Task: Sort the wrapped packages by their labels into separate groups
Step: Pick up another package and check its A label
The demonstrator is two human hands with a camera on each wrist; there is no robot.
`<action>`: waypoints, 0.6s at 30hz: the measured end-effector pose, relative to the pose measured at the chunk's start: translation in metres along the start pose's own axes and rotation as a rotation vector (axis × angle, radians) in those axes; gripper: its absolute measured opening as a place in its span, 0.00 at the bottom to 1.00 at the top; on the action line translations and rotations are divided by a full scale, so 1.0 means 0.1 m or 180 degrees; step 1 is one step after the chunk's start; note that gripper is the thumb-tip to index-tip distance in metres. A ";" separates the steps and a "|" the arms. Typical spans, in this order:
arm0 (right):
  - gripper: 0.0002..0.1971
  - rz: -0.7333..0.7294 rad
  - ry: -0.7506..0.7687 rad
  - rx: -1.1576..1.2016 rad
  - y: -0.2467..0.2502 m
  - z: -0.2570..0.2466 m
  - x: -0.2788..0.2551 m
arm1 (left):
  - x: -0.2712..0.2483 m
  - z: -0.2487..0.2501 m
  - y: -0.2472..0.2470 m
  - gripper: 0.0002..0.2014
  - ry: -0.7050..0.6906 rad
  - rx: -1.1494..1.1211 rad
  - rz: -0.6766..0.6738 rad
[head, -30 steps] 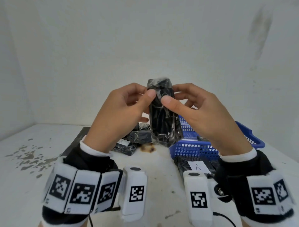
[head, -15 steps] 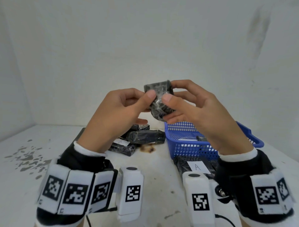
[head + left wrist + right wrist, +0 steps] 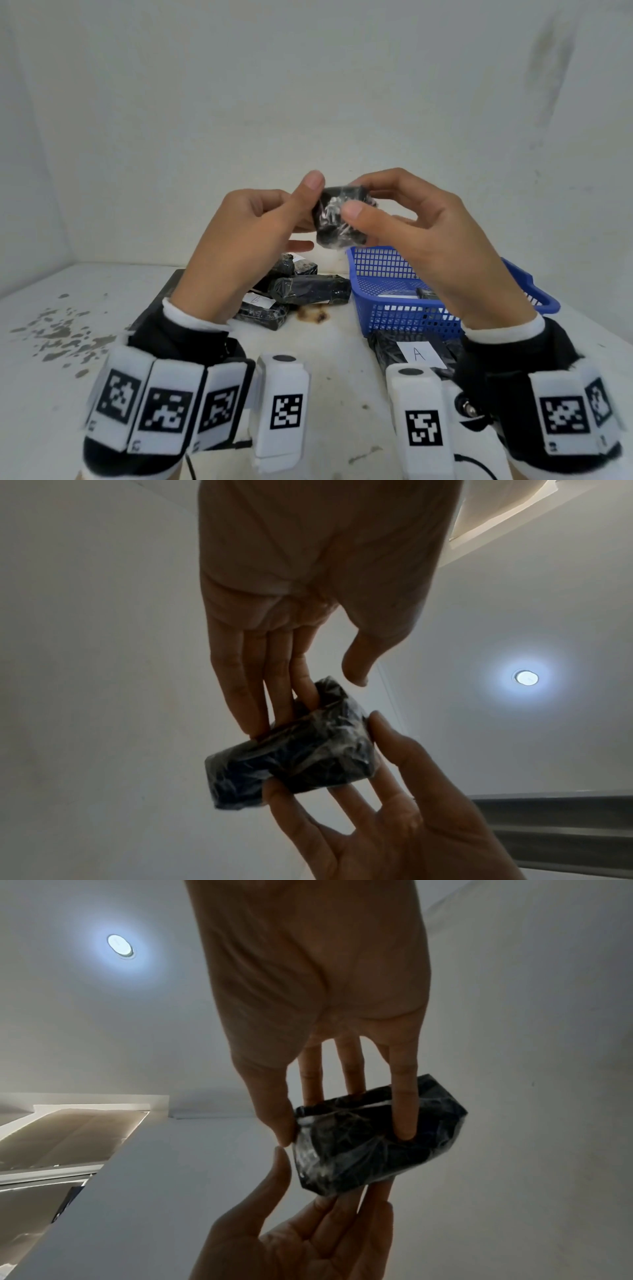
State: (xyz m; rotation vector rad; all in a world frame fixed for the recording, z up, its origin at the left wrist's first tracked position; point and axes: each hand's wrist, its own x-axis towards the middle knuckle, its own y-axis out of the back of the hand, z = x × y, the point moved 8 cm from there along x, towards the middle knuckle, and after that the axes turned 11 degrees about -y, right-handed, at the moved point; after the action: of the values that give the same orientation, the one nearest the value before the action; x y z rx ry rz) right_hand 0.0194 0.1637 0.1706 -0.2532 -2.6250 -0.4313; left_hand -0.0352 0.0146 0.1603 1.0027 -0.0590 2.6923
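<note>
Black wrapped package (image 3: 337,219) held in mid-air above table (image 3: 335,346), at 10 o'clock of blue basket (image 3: 394,301). Pinched by right hand (image 3: 442,246), thumb in front, fingers behind. Left hand (image 3: 246,246) fingers straight against package's far side, thumb lifted clear. More packages (image 3: 308,291) piled at 9 o'clock of basket.

Head camera sits high and looks forward and down, taking in the table (image 3: 335,346) across the lower frame and a bare wall above, both wrists close at the bottom edge. Left wrist camera looks up along the left hand (image 3: 308,588) from very near, ceiling lamp (image 3: 525,677) at right. Right wrist camera does the same along the right hand (image 3: 318,988), lamp at upper left. All three views share the wrapped package (image 3: 340,219), mid-frame between the hands.
</note>
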 end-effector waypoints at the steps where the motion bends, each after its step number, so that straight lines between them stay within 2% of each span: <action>1: 0.09 -0.0053 0.0027 -0.0034 -0.01 0.00 0.00 | 0.00 0.00 0.01 0.30 0.0003 0.0002 0.0053; 5: 0.09 -0.0169 0.0078 -0.0012 -0.02 0.00 -0.01 | -0.01 0.02 0.10 0.23 -0.0030 -0.0007 0.0412; 9: 0.13 -0.0088 0.0196 0.0093 -0.02 -0.02 0.01 | -0.02 -0.01 0.09 0.27 0.0179 0.0018 0.0226; 14: 0.34 0.0019 0.0531 0.0007 -0.02 -0.09 -0.01 | -0.01 -0.07 0.02 0.11 0.0252 -0.0027 0.0052; 18: 0.47 0.0092 0.0454 0.0122 0.00 -0.07 -0.02 | 0.00 -0.06 0.02 0.05 0.0196 -0.0079 0.0078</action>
State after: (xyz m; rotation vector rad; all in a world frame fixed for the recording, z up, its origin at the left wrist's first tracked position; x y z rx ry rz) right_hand 0.0238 0.1613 0.1754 -0.2387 -2.4844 -0.3747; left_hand -0.0393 0.0137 0.1560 0.9171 -0.0930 2.7355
